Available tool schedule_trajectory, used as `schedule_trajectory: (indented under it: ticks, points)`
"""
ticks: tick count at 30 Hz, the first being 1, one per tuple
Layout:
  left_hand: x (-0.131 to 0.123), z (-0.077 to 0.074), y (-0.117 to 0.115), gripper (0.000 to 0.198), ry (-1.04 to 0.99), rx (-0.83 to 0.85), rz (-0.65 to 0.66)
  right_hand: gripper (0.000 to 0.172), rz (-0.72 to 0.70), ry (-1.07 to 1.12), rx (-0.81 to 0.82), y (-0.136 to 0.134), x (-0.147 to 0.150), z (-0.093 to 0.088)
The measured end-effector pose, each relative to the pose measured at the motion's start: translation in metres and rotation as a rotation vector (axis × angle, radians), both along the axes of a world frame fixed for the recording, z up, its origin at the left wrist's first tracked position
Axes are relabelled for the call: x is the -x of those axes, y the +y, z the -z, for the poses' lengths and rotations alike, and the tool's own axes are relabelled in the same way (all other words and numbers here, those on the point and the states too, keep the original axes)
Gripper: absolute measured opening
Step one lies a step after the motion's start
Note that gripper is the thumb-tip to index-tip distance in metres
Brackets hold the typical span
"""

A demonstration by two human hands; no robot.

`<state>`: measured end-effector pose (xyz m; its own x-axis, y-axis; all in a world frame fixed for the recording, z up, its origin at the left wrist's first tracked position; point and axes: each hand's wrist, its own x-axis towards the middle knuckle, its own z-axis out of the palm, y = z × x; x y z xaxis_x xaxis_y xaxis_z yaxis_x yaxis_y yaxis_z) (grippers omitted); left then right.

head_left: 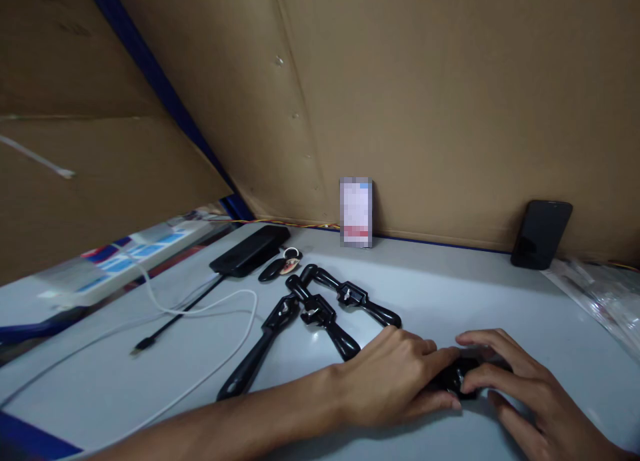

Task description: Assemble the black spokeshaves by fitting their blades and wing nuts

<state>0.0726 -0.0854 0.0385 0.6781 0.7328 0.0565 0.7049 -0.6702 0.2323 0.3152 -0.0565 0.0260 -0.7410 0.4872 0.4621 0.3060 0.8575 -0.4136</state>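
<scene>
A black spokeshave [457, 379] lies low over the grey tabletop at the lower right, mostly covered by my fingers. My left hand [395, 378] is closed around its left part, with the thumb along the near side. Curled over the middle and right part is my right hand [520, 388], fingertips at the shiny metal bit in the centre. To the left, three more black spokeshaves lie close together: one [353, 294] at the back, one [317, 311] in the middle and one [265, 344] nearest my left forearm.
Behind the spokeshaves are a key fob with a ring [274, 269] and a black power bank or adapter [250, 251] with a short cable. A white cable [200, 311] loops across the left. Two phones, one lit [356, 211], one dark [541, 234], lean on the cardboard wall. Clear plastic [600, 301] lies right.
</scene>
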Motion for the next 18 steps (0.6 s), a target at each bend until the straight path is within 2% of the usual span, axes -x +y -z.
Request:
schedule_trajectory:
  ticks: [3,6,9,13,18]
  points:
    - [0.0001,0.0012,-0.0003,0.041,-0.011,-0.018,-0.008,0.037,0.076,0.009,-0.01,0.0009,-0.0008,0.0028]
    - [0.0004,0.0021,-0.0005,0.044,-0.017,-0.037,-0.006,0.048,-0.007,0.004,-0.031,0.0011,-0.0014,0.0031]
    - [0.0006,0.0018,-0.0004,0.046,-0.011,-0.039,0.001,0.046,-0.061,0.001,0.002,0.0011,-0.002,0.0014]
    - [0.0001,0.0003,-0.0002,0.048,-0.009,-0.029,0.0,0.041,0.021,0.039,-0.002,0.0009,-0.003,0.0035]
    - [0.0,-0.0008,0.0001,0.046,0.001,-0.024,-0.006,0.051,0.038,0.129,-0.094,0.0008,-0.0024,0.0066]
